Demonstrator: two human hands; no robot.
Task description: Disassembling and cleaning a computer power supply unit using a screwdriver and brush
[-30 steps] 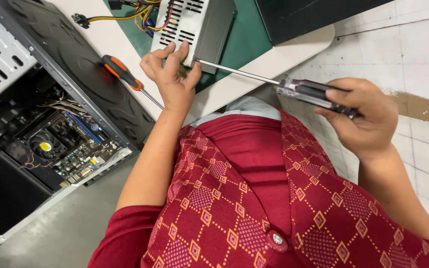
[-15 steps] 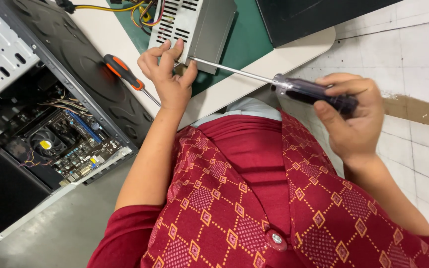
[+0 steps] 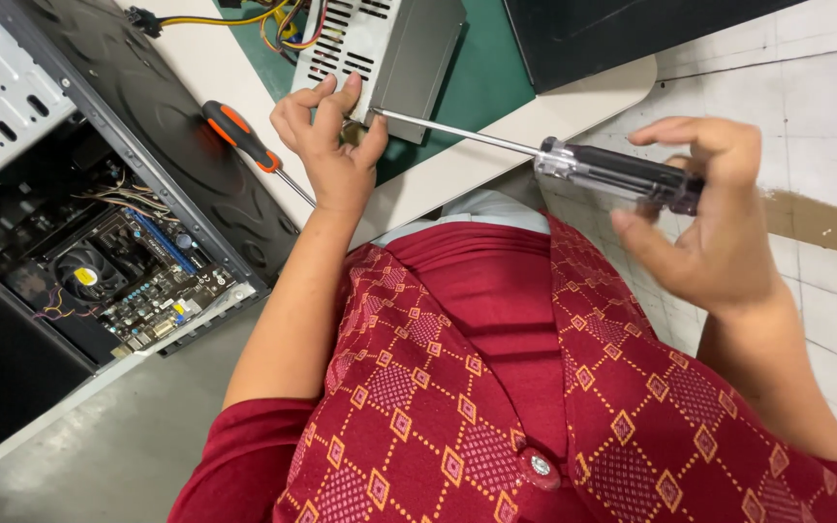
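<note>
The right hand [image 3: 709, 218] is smeared by motion, its fingers running together around the black end of the clear-and-black screwdriver handle [image 3: 617, 174]. The long shaft's tip vanishes behind the left hand [image 3: 331, 145], so the screw cannot be seen. Above that hand, the grey metal power supply box [image 3: 389, 44] runs off the top edge. Left of it, the open black computer case [image 3: 79, 223] is cropped.
</note>
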